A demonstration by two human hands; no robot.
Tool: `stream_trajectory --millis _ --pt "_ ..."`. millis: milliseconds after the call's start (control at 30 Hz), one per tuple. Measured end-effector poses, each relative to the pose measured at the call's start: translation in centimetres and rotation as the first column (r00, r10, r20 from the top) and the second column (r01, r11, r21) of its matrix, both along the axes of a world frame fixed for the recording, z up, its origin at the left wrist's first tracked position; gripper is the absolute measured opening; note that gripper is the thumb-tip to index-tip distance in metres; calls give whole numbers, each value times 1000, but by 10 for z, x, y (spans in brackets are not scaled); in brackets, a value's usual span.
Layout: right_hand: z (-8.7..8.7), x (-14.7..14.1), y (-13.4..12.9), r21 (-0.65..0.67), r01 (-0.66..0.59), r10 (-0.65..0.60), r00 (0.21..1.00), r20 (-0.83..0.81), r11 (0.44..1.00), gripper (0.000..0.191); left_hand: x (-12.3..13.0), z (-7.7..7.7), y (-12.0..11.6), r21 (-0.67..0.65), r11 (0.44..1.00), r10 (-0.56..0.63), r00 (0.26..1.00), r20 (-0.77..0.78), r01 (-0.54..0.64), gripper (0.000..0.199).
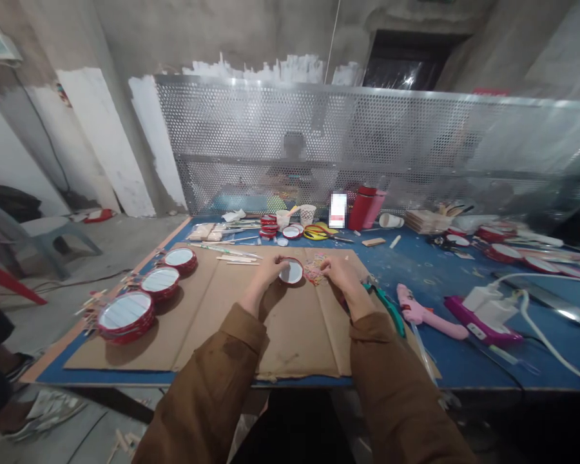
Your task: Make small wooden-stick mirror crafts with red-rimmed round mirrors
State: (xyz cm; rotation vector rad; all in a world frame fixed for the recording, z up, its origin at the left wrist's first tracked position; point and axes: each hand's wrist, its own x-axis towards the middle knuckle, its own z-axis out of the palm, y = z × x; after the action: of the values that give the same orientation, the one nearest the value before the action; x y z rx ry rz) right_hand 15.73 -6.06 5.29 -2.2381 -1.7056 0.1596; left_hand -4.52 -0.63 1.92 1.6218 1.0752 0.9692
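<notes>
My left hand (pixel 270 269) grips a small red-rimmed drum (pixel 291 272) with a white face, thumb and fingers on its left edge, just above the cardboard (pixel 232 348). To the right of the drum lies a loose pile of small colourful bits (pixel 314 265), too small to name. At that pile's right edge is my right hand (pixel 337 270), its fingertips pinched together; whatever they hold, if anything, cannot be made out. Stacked red drums with white faces (pixel 126 312) stand along the cardboard's left side, with sticks poking out on their left.
Teal-handled pliers (pixel 390 308), a pink glue gun (pixel 430 314) and a purple power strip (pixel 483 325) with white cables lie right of my right arm. Behind are yellow-handled scissors (pixel 318 232), paper cups (pixel 308 214), a lit phone (pixel 338 211) and a red bottle (pixel 361 207) before a perforated metal screen (pixel 251 129).
</notes>
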Motion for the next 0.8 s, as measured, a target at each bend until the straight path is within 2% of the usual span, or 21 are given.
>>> stream_trajectory --millis 333,500,633,800 --pt "5 -3 -1 8 24 -24 996 87 1000 29 1 17 -13 -94 994 62 997 39 -58 14" --pt "4 -3 -3 -37 -1 5 994 108 999 20 1 17 -14 -80 994 75 996 41 -72 14" --pt "5 -4 -3 -13 25 -24 994 106 1000 26 0 14 -13 -57 997 55 998 41 -53 18" --pt "5 -8 0 -21 -15 17 995 103 1000 24 1 15 -12 -32 999 36 999 -8 -36 18"
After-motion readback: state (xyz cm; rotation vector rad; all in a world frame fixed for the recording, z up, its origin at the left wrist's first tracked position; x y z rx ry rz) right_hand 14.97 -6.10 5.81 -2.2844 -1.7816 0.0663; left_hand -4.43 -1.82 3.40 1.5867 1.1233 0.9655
